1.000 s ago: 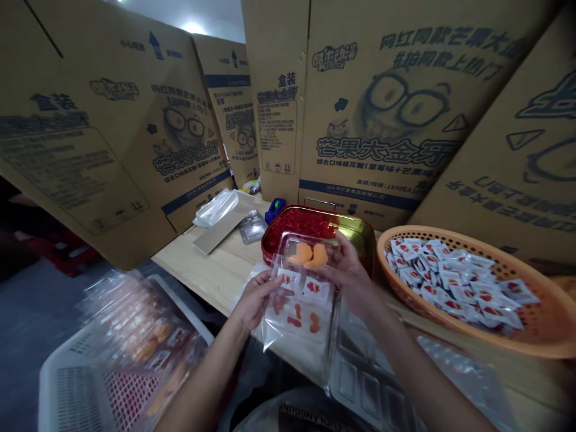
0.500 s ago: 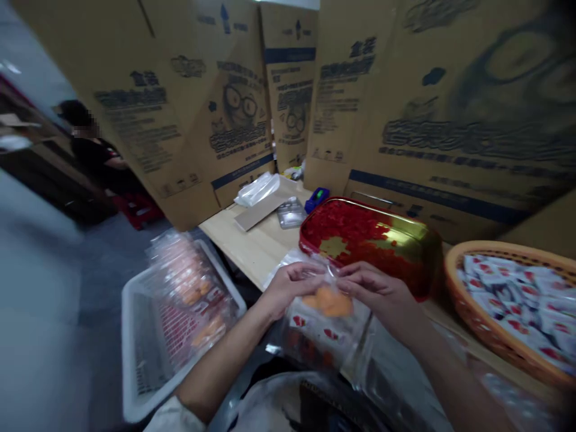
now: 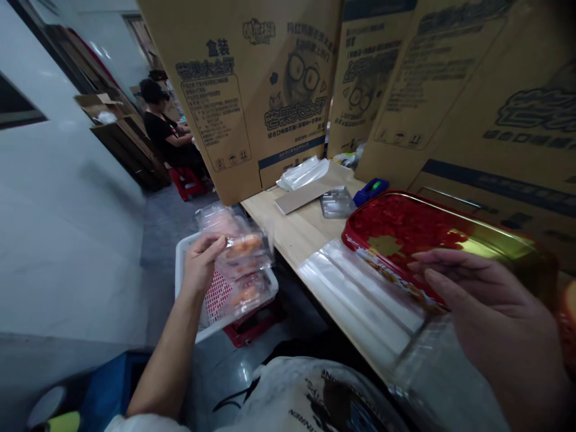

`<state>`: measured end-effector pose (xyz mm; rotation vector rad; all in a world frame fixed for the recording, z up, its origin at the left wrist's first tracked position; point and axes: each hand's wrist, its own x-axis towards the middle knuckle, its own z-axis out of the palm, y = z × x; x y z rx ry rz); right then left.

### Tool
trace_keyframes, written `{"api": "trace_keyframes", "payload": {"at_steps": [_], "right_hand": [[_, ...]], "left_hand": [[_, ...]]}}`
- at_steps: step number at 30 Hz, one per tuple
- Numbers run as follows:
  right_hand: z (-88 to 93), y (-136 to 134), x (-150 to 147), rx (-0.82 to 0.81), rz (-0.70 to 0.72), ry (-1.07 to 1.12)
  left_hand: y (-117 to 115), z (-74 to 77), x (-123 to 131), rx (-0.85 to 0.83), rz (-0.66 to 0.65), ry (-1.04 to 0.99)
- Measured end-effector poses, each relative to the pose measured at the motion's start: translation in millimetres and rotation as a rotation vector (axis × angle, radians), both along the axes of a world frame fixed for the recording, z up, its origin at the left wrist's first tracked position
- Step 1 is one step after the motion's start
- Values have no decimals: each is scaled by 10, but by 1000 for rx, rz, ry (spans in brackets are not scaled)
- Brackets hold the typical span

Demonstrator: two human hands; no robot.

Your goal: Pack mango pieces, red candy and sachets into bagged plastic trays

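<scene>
My left hand [image 3: 200,264] is closed on a clear bagged candy pack [image 3: 245,249] with orange pieces inside, held over a white plastic basket [image 3: 211,312] that has more such packs in it. My right hand [image 3: 490,312] hovers with fingers stretched out and together near the front edge of a red and gold tin [image 3: 432,231] full of red candy; it holds nothing. A stack of clear plastic bags [image 3: 360,288] lies on the wooden table [image 3: 292,231] between my hands. Clear plastic trays [image 3: 432,384] lie under my right hand.
Tall printed cardboard boxes [image 3: 252,90] wall in the back of the table. A blue tape dispenser [image 3: 369,189], a small clear tray [image 3: 337,204] and more bags [image 3: 303,174] lie at the far end. Another person [image 3: 166,135] sits far left by a red stool [image 3: 189,180].
Both hands held the pack in front of me; now my left hand alone has carried it left over the white basket, and my right hand has let go. The view swung left.
</scene>
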<state>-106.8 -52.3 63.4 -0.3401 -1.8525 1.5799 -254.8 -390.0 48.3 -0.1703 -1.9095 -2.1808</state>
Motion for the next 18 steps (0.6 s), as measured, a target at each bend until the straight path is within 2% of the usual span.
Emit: {"api": "trace_keyframes", "payload": {"at_steps": [3, 6, 9, 11, 14, 16, 18], "right_hand": [[-125, 101, 61, 15, -7, -70], [-267, 224, 165, 29, -27, -115], [-392, 363, 308, 13, -69, -166], [-460, 459, 420, 12, -128, -232], [-559, 615, 635, 59, -222, -339], [-651, 739, 830, 181, -306, -401], [-779, 874, 1074, 370, -407, -483]], "left_hand": [[-242, -437, -75, -58, 37, -84], [-326, -860, -9, -83, 52, -191], [-312, -1099, 161, -127, -30, -271], [-292, -1134, 284, -191, -147, -342], [-321, -1061, 414, -390, -319, -431], [-398, -993, 427, -538, -386, -414], [-490, -952, 352, -669, -391, -292]]}}
